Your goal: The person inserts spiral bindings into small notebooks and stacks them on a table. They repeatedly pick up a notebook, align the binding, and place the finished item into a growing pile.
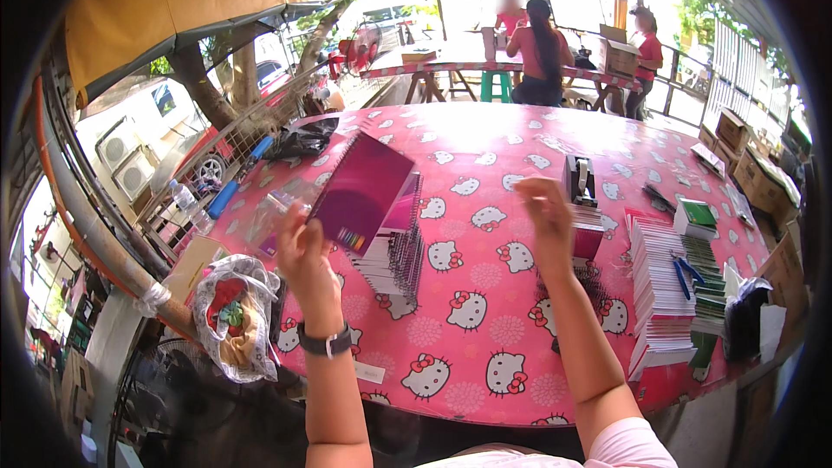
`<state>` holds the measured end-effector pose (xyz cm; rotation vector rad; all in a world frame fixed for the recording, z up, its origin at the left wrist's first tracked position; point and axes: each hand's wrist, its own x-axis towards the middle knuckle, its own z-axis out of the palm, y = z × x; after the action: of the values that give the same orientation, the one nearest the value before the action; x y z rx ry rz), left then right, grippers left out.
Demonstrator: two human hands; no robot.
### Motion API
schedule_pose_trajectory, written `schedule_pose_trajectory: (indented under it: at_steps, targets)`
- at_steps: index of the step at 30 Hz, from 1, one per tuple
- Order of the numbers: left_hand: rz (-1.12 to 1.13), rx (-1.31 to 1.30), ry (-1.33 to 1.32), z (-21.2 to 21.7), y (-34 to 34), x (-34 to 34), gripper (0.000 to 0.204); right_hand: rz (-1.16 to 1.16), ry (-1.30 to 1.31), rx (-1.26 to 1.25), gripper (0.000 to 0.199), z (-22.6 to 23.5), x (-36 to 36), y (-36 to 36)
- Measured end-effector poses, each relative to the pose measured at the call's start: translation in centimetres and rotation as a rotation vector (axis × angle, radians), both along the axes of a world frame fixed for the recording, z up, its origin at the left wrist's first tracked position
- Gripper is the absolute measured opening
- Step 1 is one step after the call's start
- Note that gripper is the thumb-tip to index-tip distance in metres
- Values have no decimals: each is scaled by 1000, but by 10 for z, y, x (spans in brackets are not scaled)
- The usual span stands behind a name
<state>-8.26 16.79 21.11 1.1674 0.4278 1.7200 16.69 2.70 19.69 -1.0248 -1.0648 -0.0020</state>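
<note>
My left hand (pixel 308 256) grips a purple spiral-bound notebook (pixel 366 192) by its lower left edge and holds it tilted above the table. Just behind and below that notebook stands a stack of spiral notebooks (pixel 387 260), their coils facing right. My right hand (pixel 548 217) is raised over the table to the right of the stack, its fingers bent and smeared by motion. A black tape dispenser (pixel 581 180) stands close beyond it. Beside my right wrist, another small pile of purple-covered notebooks (pixel 588 234) is partly hidden by the arm.
Tall stacks of booklets (pixel 663 290) with blue-handled pliers (pixel 686 273) on top line the right side of the pink patterned table (pixel 485 329). At the left edge hangs a plastic bag (pixel 236 321) of cloth. Several people sit or stand around a far table (pixel 407 69).
</note>
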Motion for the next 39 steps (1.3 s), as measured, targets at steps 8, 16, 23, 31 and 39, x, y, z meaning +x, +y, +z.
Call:
schedule_pose_trajectory:
  at_steps: [8, 16, 23, 31, 39]
  targets:
    - [327, 76, 643, -59, 50, 31, 46, 83, 187, -257, 63, -91, 2, 164]
    - [236, 82, 491, -55, 75, 32, 51, 54, 112, -385, 72, -48, -78, 194]
    - [393, 102, 349, -67, 80, 49, 51, 116, 256, -245, 48, -45, -54, 220]
    - [479, 34, 265, -68, 78, 58, 43, 24, 291, -179, 36, -39, -65, 223]
    - [470, 74, 259, -80, 87, 57, 33, 109, 433, -94, 21, -51, -68, 231]
